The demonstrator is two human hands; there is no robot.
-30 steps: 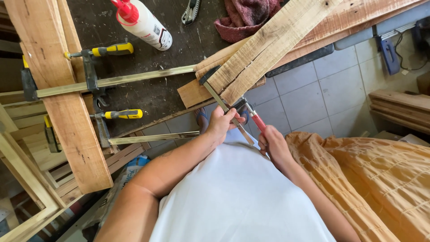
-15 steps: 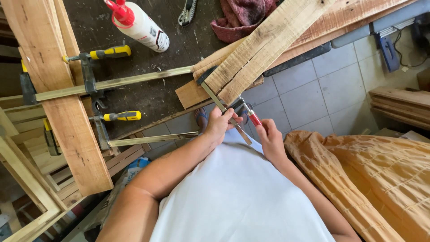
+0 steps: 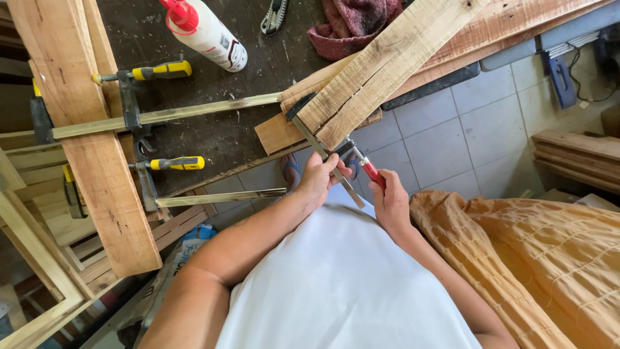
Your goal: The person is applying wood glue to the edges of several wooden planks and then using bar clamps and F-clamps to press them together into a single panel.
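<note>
A bar clamp (image 3: pixel 321 147) with a red handle (image 3: pixel 374 174) grips the near end of a pale wooden plank (image 3: pixel 387 64) that lies over a second board (image 3: pixel 284 132) at the workbench edge. My left hand (image 3: pixel 321 178) is closed around the clamp's steel bar just under the sliding jaw. My right hand (image 3: pixel 389 203) is wrapped around the red handle. Both forearms reach up from my white shirt.
Two yellow-handled bar clamps (image 3: pixel 161 70) (image 3: pixel 177 163) hold a wide plank (image 3: pixel 90 142) at the left. A white glue bottle with a red cap (image 3: pixel 206 32), a dark red rag (image 3: pixel 355 26) and a small tool (image 3: pixel 274 16) lie on the dark bench. Orange cloth (image 3: pixel 536 258) lies at right over grey floor tiles (image 3: pixel 452 136).
Both hands stay on the clamp; the view has shifted slightly and my right hand sits a little lower on the red handle.
</note>
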